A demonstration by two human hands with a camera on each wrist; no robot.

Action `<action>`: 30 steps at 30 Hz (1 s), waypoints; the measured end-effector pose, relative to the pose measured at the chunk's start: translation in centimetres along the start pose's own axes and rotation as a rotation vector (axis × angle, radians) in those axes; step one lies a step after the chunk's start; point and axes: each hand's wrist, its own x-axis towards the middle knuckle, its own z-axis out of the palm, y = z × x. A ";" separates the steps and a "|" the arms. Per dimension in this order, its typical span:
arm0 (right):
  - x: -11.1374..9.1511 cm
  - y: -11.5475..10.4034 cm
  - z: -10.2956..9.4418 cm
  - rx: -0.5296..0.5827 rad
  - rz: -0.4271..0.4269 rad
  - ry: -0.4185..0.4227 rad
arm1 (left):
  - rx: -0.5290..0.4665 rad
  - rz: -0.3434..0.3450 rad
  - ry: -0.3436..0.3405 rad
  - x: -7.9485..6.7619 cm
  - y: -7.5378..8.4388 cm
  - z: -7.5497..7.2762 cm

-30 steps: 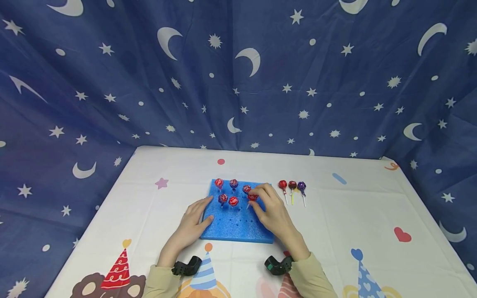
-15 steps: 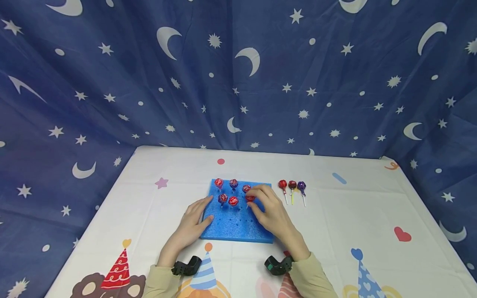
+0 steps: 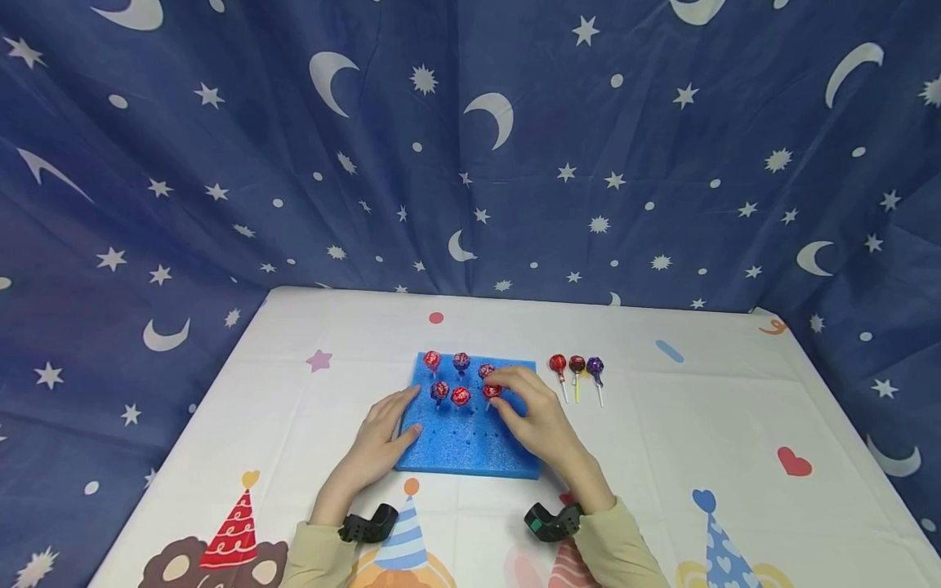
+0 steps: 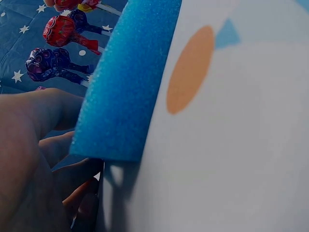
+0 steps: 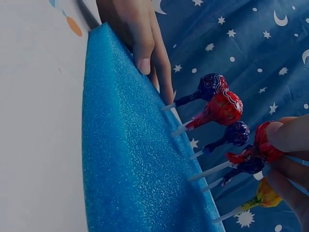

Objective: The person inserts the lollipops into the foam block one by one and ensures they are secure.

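Observation:
My right hand [image 3: 540,416] pinches the wrapped head of a red lollipop [image 5: 265,141] between thumb and fingers. In the right wrist view its white stick meets the top of the blue foam board [image 3: 470,459]. Several other lollipops stand in the board's far part, among them a red-and-purple one [image 3: 439,392] and a red one [image 3: 460,397] left of the held one. My left hand [image 3: 376,445] rests at the board's left edge, thumb over the top and other fingers extended along the side.
Right of the board, three lollipops lie side by side on the white patterned tablecloth [image 3: 706,433]: red [image 3: 558,365], dark red with a yellow stick [image 3: 577,366] and purple [image 3: 595,368]. Small holes dot the board's nearer part. A blue star-and-moon curtain [image 3: 412,188] hangs behind.
The right hand's red lollipop has shifted slightly left and stands a little more upright. My left hand and the foam board have stayed in place.

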 end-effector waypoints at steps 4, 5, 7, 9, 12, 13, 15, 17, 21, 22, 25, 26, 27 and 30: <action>0.0 -0.1 0.0 -0.028 0.006 -0.012 | -0.006 -0.001 0.000 0.1 0.1 0.0; 0.0 -0.1 0.0 -0.032 0.008 -0.017 | -0.006 -0.002 -0.001 0.1 0.1 0.0; 0.0 -0.1 0.0 -0.041 0.011 -0.024 | -0.007 -0.003 -0.001 0.1 0.1 0.0; 0.0 -0.2 0.0 -0.046 0.014 -0.029 | -0.006 -0.002 -0.002 0.1 0.1 0.0; 0.0 -0.2 0.0 -0.046 0.021 -0.029 | -0.005 -0.002 -0.003 0.1 0.1 0.0; 0.0 -0.2 0.0 -0.046 0.020 -0.026 | -0.006 -0.004 -0.004 0.1 0.1 0.0; -0.1 -0.2 0.0 -0.041 0.026 -0.023 | -0.006 -0.005 -0.004 0.1 0.2 -0.1; -0.1 -0.1 0.0 -0.033 0.034 -0.020 | -0.005 -0.003 -0.004 0.1 0.2 -0.1; -0.1 0.0 0.2 -0.028 0.041 -0.017 | -0.003 -0.004 -0.002 0.1 0.2 -0.1; -0.2 0.0 0.2 -0.031 0.038 -0.018 | -0.003 -0.007 -0.004 0.1 0.2 0.0; -0.2 0.1 0.3 -0.052 0.029 -0.021 | -0.002 -0.015 -0.010 0.1 0.1 0.0; -0.2 0.1 0.3 -0.056 0.028 -0.023 | 0.001 -0.016 -0.011 0.0 0.1 0.0; -0.2 0.1 0.3 -0.062 0.025 -0.024 | 0.002 -0.017 -0.013 0.0 0.1 0.0; -0.3 0.2 0.3 -0.073 0.013 -0.027 | 0.004 -0.019 -0.014 0.0 0.1 0.0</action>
